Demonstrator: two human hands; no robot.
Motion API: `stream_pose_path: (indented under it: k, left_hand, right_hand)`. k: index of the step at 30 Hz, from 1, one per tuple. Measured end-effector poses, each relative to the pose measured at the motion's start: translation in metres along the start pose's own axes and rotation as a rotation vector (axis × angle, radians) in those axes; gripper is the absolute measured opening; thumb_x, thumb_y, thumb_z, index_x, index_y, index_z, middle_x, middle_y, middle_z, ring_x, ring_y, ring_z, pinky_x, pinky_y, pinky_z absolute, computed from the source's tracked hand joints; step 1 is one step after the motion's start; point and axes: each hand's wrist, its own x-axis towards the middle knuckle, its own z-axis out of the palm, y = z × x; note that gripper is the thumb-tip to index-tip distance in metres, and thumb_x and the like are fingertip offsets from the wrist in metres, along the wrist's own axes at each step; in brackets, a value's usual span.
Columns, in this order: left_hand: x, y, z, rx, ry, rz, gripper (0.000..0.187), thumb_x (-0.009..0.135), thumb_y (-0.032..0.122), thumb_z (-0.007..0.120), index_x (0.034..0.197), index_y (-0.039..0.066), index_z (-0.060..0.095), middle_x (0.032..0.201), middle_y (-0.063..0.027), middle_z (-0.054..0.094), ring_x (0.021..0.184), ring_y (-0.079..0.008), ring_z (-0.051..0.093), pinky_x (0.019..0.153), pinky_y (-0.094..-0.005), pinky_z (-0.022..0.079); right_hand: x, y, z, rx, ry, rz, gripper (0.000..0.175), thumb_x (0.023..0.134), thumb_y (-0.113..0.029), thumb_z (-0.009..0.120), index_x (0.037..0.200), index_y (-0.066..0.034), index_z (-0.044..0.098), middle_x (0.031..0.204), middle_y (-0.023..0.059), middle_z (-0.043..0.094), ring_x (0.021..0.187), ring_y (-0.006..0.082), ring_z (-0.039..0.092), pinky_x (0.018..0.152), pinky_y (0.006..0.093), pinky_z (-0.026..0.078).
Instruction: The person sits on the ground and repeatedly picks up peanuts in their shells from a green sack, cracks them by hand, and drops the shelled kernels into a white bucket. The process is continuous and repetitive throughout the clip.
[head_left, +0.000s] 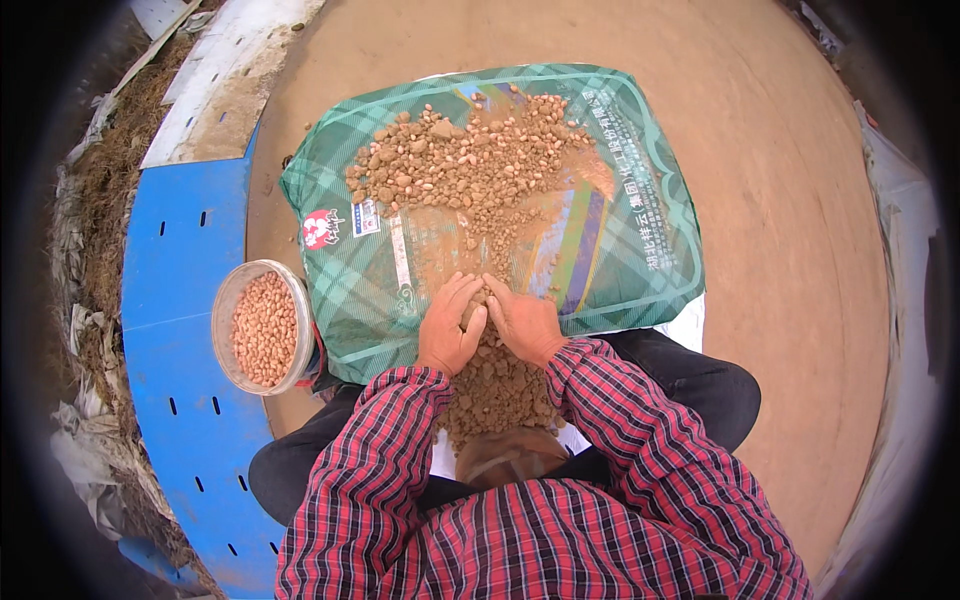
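My left hand (450, 324) and my right hand (523, 319) meet at the fingertips, cupped around brown clods of soil (474, 306) at the near edge of a green plaid printed sack (352, 277). Whether the fingers grip the clods or only rest against them cannot be told. On the far half of the sack lies a spread of soil clods mixed with pinkish shelled peanuts (465, 161). A thin trail of crumbs runs from it towards my hands. Below my hands, between my legs, a heap of clods (499, 397) is partly hidden by my forearms.
A round plastic tub (304, 330) of pinkish peanuts (264, 330) stands left of the sack, beside blue slotted panels (187, 255). A dirty white panel (225, 82) lies beyond them. Tan ground (795, 247) surrounds the sack, with pale sheeting (896, 217) along the right.
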Motion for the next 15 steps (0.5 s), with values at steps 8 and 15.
stream_pose_path:
  k: [8, 15]
  left_hand:
    - [-0.036, 0.012, -0.012, 0.044, -0.026, 0.067, 0.024, 0.086, 0.015, 0.062, 0.107, 0.004, 0.066, 0.113, -0.0134, 0.064, 0.108, -0.0327, 0.058, 0.095, -0.0428, 0.045]
    - [-0.005, 0.007, -0.042, 0.087, 0.076, 0.049, 0.017, 0.086, 0.013, 0.062, 0.099, 0.005, 0.067, 0.101, -0.0104, 0.066, 0.097, -0.0307, 0.060, 0.087, -0.0403, 0.047]
  right_hand:
    - [-0.035, -0.001, 0.006, 0.099, -0.116, -0.092, 0.031, 0.100, -0.033, 0.041, 0.120, -0.0133, 0.055, 0.089, 0.0157, 0.069, 0.078, 0.0368, 0.065, 0.067, 0.0503, 0.049]
    - [-0.002, 0.011, -0.022, 0.357, -0.054, 0.048, 0.038, 0.100, -0.036, 0.042, 0.102, -0.0073, 0.067, 0.092, 0.0167, 0.069, 0.086, 0.0324, 0.065, 0.077, 0.0427, 0.049]
